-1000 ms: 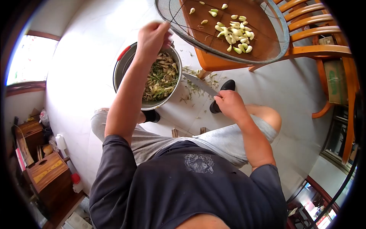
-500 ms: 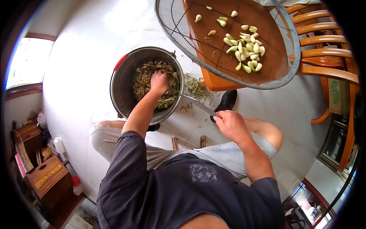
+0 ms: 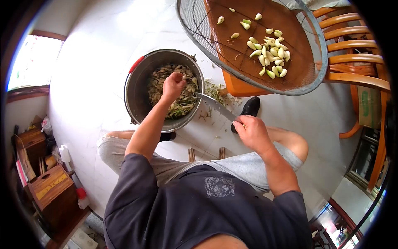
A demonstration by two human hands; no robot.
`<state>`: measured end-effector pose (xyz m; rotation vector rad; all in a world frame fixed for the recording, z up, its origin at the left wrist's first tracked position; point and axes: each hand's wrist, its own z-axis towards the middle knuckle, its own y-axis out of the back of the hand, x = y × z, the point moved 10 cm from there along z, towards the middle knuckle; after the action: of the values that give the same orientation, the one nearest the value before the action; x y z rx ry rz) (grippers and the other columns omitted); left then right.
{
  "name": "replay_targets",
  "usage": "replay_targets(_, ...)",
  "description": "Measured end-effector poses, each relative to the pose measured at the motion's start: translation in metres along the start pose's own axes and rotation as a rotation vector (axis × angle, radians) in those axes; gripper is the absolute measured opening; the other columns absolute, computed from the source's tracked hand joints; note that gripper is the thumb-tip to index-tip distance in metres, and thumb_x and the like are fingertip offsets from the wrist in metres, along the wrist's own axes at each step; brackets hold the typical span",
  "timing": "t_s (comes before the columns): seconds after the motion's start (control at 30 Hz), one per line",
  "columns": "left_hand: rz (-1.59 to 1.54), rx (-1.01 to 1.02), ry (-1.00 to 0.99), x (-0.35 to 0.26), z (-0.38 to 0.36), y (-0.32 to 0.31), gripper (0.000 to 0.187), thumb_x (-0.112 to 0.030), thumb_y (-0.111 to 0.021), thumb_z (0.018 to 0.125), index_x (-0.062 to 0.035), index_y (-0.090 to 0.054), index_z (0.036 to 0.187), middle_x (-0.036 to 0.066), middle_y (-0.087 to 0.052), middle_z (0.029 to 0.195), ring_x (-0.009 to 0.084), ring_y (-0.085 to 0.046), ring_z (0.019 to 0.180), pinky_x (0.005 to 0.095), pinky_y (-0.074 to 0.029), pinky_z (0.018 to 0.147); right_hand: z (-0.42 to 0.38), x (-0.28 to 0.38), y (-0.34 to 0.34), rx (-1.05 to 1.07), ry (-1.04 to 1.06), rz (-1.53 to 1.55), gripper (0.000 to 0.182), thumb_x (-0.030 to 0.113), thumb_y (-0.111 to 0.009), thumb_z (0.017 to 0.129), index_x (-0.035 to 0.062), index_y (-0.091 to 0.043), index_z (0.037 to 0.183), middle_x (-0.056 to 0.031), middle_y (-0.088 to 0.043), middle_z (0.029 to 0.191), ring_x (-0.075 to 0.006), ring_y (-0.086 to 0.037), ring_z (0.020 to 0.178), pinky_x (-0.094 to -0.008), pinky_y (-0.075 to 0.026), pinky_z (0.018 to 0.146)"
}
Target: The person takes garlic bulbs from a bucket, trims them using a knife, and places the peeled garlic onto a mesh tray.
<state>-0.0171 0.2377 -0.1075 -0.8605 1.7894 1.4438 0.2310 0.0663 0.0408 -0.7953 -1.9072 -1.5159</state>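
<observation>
Over the metal bucket [image 3: 129,101], my left hand [image 3: 174,86] has its fingers closed on a small pale bulb [image 3: 184,77]. Below it, the bucket holds a heap of unpeeled bulbs [image 3: 159,85] with green and dry stalks. My right hand [image 3: 251,132] grips the handle of a knife [image 3: 219,107], whose blade points up and left, its tip by the bucket's right rim. Peeled white cloves [image 3: 269,56] lie on a round mesh sieve [image 3: 232,74] at the upper right.
The sieve rests over an orange stool [image 3: 240,88] beside a wooden chair [image 3: 352,58]. Green trimmings [image 3: 214,92] litter the floor right of the bucket. A wooden cabinet [image 3: 52,186] stands at the lower left.
My left hand has lifted from the heap, and a bulb now shows at its fingertips. The knife blade is turned so its broad side shows more. The view has shifted slightly.
</observation>
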Motion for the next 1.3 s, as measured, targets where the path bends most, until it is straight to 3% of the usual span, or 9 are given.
replay_targets(0.03,-0.168,0.091,0.089,-0.003,-0.007,0.000,0.026,-0.007,-0.067,0.079,0.0017,-0.063,0.103,0.009,-0.068,0.091,0.0130,-0.063,0.082,0.0250,-0.048,0.080,0.000,0.005,0.002,-0.028,0.009,0.014,0.018,0.017,-0.057,0.082,-0.0009,-0.061,0.078,-0.0204,-0.060,0.074,-0.0393,-0.058,0.072,-0.0449,-0.046,0.065)
replay_targets(0.13,-0.551,0.114,0.131,-0.035,-0.047,0.011,0.024,-0.009,-0.065,0.083,0.0033,-0.062,0.102,0.008,-0.067,0.092,0.0128,-0.062,0.083,0.0260,-0.048,0.079,0.000,0.019,0.007,-0.105,0.034,0.038,0.017,0.016,-0.058,0.083,-0.0003,-0.063,0.082,-0.0196,-0.060,0.075,-0.0380,-0.058,0.071,-0.0430,-0.047,0.064)
replay_targets(0.2,-0.787,0.224,0.094,-0.060,-0.072,0.008,0.024,-0.011,-0.064,0.086,0.0038,-0.061,0.104,0.004,-0.065,0.085,0.0093,-0.059,0.075,0.0242,-0.048,0.073,0.001,0.030,0.011,-0.162,0.083,0.063,0.015,0.014,-0.059,0.083,-0.0002,-0.064,0.086,-0.0183,-0.060,0.074,-0.0341,-0.058,0.068,-0.0395,-0.046,0.061)
replay_targets(0.27,-0.830,0.229,0.119,-0.064,-0.094,0.004,0.023,-0.010,-0.064,0.086,0.0030,-0.061,0.104,0.004,-0.065,0.085,0.0092,-0.058,0.074,0.0245,-0.049,0.072,0.000,0.044,0.014,-0.226,0.164,0.109,0.014,0.010,-0.060,0.083,-0.0006,-0.065,0.091,-0.0166,-0.059,0.071,-0.0277,-0.058,0.061,-0.0339,-0.044,0.057)
replay_targets(0.33,-0.940,0.261,0.145,-0.073,-0.112,-0.004,0.019,-0.009,-0.066,0.084,0.0010,-0.062,0.100,0.005,-0.064,0.086,0.0102,-0.059,0.074,0.0256,-0.049,0.072,-0.003,0.057,0.013,-0.276,0.289,0.060,0.015,0.009,-0.062,0.082,0.0015,-0.065,0.094,-0.0143,-0.060,0.073,-0.0282,-0.058,0.064,-0.0344,-0.045,0.058)
replay_targets(0.4,-0.953,0.292,0.152,-0.083,-0.126,-0.009,0.018,-0.008,-0.067,0.083,0.0008,-0.062,0.098,0.006,-0.065,0.085,0.0119,-0.060,0.074,0.0271,-0.049,0.071,-0.005,0.066,0.010,-0.272,0.334,0.047,0.017,0.010,-0.063,0.079,0.0041,-0.065,0.094,-0.0123,-0.060,0.073,-0.0315,-0.059,0.068,-0.0383,-0.047,0.061)
replay_targets(0.6,-0.992,0.316,0.146,-0.100,-0.147,-0.021,0.013,-0.006,-0.065,0.083,0.0010,-0.063,0.093,0.005,-0.064,0.081,0.0116,-0.059,0.072,0.0263,-0.048,0.070,-0.018,0.077,0.003,-0.286,0.481,-0.093,0.019,0.010,-0.065,0.076,0.0067,-0.065,0.095,-0.0089,-0.059,0.073,-0.0284,-0.058,0.069,-0.0380,-0.047,0.061)
replay_targets(0.8,-1.060,0.349,0.196,-0.103,-0.154,-0.031,0.011,0.004,-0.060,0.080,0.0019,-0.061,0.091,0.009,-0.063,0.090,0.0173,-0.060,0.078,0.0311,-0.049,0.072,-0.029,0.080,0.008,-0.345,0.526,-0.176,0.017,0.010,-0.065,0.077,0.0062,-0.065,0.093,-0.0078,-0.058,0.072,-0.0263,-0.059,0.068,-0.0363,-0.048,0.060)
replay_targets(1.3,-1.281,0.415,0.209,-0.117,-0.163,-0.050,0.010,0.001,-0.055,0.086,0.0012,-0.061,0.094,0.008,-0.062,0.088,0.0155,-0.056,0.074,0.0313,-0.046,0.069,-0.042,0.077,0.014,-0.418,0.605,-0.236,0.024,0.009,-0.066,0.074,0.0028,-0.064,0.097,-0.0079,-0.059,0.075,-0.0249,-0.059,0.069,-0.0337,-0.049,0.059)
